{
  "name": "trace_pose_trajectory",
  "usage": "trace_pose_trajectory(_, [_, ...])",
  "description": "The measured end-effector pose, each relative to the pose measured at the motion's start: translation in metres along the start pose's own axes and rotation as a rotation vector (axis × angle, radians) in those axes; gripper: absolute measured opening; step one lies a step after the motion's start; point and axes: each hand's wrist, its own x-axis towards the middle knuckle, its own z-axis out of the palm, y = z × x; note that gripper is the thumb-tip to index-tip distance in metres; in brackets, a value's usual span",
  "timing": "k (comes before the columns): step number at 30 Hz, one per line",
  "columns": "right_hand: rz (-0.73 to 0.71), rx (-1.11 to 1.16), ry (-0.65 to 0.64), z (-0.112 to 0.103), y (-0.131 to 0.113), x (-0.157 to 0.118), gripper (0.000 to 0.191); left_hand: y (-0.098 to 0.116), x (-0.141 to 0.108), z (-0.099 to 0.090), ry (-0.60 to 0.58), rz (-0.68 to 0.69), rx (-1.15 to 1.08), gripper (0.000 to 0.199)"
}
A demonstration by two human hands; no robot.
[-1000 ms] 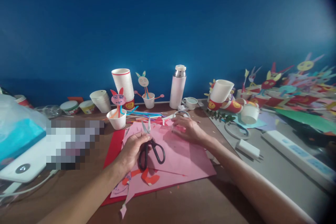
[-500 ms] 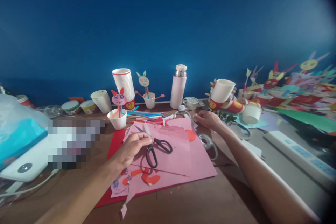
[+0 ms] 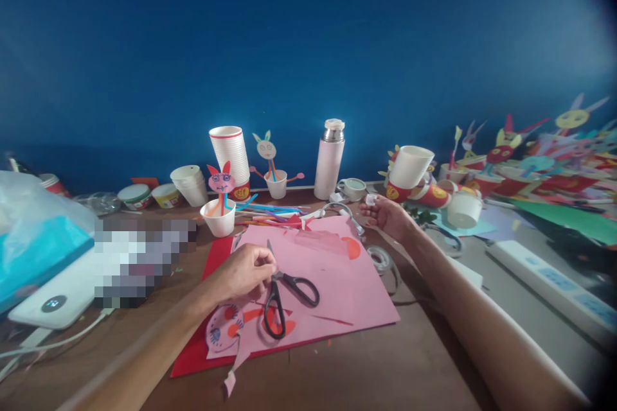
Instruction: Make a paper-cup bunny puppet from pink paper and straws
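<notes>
My left hand (image 3: 253, 268) pinches the black-handled scissors (image 3: 294, 289) near their pivot, above the pink paper (image 3: 332, 276); part of the blades is behind the fingers. At the right, my right hand (image 3: 385, 215) is raised beside the pale mug (image 3: 353, 189), with a small whitish piece (image 3: 371, 200) between thumb and fingers. Red paper (image 3: 193, 347) lies beneath the pink sheet. A drawn pink face cutout (image 3: 222, 331) and orange-red scraps (image 3: 282, 321) rest near the front edge. The tape roll (image 3: 379, 258) is right of the sheet.
Behind stand a cup puppet (image 3: 220, 218), stacked cups (image 3: 229, 151), another puppet (image 3: 276, 186) and a pink thermos (image 3: 330, 164). Left are a plastic bag (image 3: 38, 237) and a power bank (image 3: 60, 298). Right are a power strip (image 3: 554, 282) and several colourful cup crafts (image 3: 499, 164).
My right hand has turned and lifted slightly, showing the whitish piece. The scissors have tilted in my left hand, their handles shifting down a little.
</notes>
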Motion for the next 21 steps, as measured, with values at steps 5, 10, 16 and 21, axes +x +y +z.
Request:
trace_pose_trajectory(5, [0.030, -0.016, -0.018, 0.009, -0.003, -0.001, 0.035, 0.003, 0.001, 0.004, 0.140, 0.129, 0.089, 0.020])
trace_pose_trajectory(10, [0.057, -0.227, 0.046, 0.010, 0.006, 0.001, 0.034, 0.001, 0.005, 0.020, 0.303, 0.208, 0.029, 0.024])
trace_pose_trajectory(16, [0.059, -0.530, 0.069, -0.003, 0.022, 0.008, 0.035, 0.000, 0.006, 0.027, 0.359, 0.187, 0.100, 0.024])
trace_pose_trajectory(21, [0.020, -0.711, 0.053, -0.004, 0.026, 0.010, 0.028, -0.001, 0.006, 0.024, 0.326, 0.228, 0.084, 0.023])
